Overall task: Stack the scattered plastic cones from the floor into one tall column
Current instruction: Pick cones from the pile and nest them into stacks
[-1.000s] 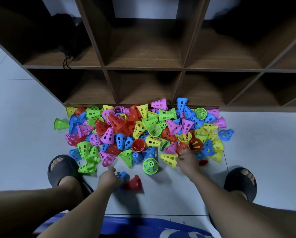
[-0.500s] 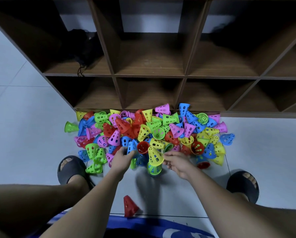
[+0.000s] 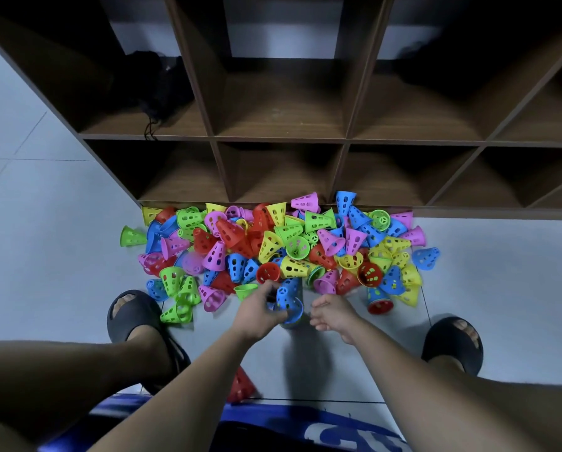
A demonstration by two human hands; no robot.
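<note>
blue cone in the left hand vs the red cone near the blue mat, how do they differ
The blue cone is gripped by the left hand at the edge of the pile; the red cone sits untouched on the floor, apart from the pile. Both are plastic cones.

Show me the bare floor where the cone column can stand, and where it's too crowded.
Bare tile lies between the left slipper and right slipper, bordered by the lone red cone. Bare tile lies right of the cone pile and left of it. Crowded: the pile against the shelf, and its near edge, where the left hand grips blue cones.
</note>
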